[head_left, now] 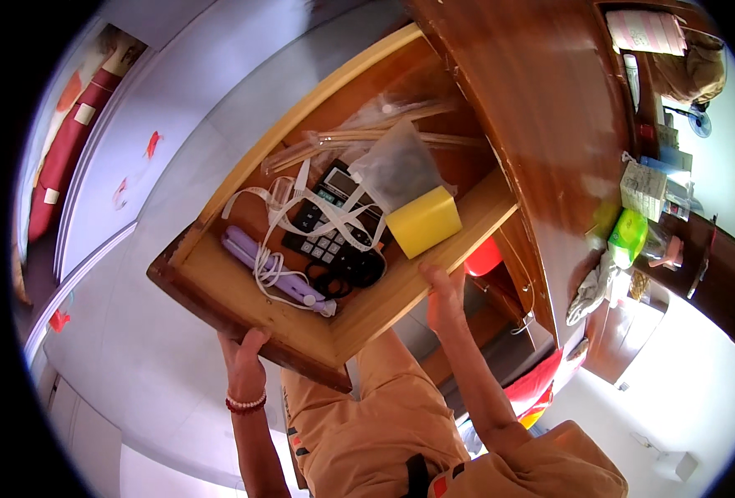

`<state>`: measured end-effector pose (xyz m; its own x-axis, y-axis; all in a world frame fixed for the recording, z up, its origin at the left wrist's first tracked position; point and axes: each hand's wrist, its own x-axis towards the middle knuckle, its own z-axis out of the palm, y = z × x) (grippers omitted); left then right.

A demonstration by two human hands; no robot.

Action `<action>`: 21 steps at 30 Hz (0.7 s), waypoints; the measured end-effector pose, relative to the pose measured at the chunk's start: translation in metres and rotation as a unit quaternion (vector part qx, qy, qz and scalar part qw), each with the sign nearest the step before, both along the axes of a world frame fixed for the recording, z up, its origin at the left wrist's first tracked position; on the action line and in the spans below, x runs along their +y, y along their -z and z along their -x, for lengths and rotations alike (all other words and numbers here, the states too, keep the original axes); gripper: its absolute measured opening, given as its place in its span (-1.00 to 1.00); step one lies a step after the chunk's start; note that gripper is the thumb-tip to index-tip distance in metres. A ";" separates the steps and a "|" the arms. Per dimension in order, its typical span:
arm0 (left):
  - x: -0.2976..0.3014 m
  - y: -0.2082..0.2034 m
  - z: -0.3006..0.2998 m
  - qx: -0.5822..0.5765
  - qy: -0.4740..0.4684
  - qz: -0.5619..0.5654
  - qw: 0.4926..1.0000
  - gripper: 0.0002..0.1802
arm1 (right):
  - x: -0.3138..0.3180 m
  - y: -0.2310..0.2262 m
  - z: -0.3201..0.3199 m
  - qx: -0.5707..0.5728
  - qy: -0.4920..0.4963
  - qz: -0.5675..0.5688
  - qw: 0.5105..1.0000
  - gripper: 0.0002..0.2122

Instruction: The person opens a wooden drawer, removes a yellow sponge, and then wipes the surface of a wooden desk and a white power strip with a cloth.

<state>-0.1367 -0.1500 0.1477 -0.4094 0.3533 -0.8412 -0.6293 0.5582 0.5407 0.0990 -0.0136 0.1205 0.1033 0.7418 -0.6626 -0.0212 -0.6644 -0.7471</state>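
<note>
A wooden drawer [421, 278] hangs pulled out of the brown cabinet [508, 91]. My left hand [243, 357] grips the drawer's front panel, thumb over its top edge. Along the right side wall, my right hand [445, 303] has its fingers closed on the wood. Inside lie a black calculator [326, 246], a white measuring tape [332, 220] looped over it, and a purple hair straightener [243, 245] wrapped with white cord. A yellow box [424, 222] leans by the right wall, next to a clear plastic bag [394, 170]. Wrapped chopsticks [343, 135] lie toward the back.
Right of the drawer, the cabinet top carries a green package [627, 236], a small box [643, 189] and a cloth [590, 290]. Below the drawer opening, a red round object [484, 257] shows inside the cabinet. A pale door [135, 166] stands at the left.
</note>
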 end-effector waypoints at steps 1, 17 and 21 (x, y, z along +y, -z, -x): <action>-0.003 0.000 0.001 0.004 -0.004 0.002 1.000 -0.32 | -0.002 0.000 -0.001 -0.005 -0.012 0.000 1.000 -0.63; -0.054 -0.011 0.056 0.011 -0.012 0.057 0.998 -0.27 | -0.048 -0.008 0.043 -0.038 -0.078 0.156 0.984 -0.50; -0.097 -0.005 0.078 0.029 -0.037 0.026 0.999 -0.32 | -0.071 -0.003 0.053 0.013 -0.162 0.078 0.984 -0.34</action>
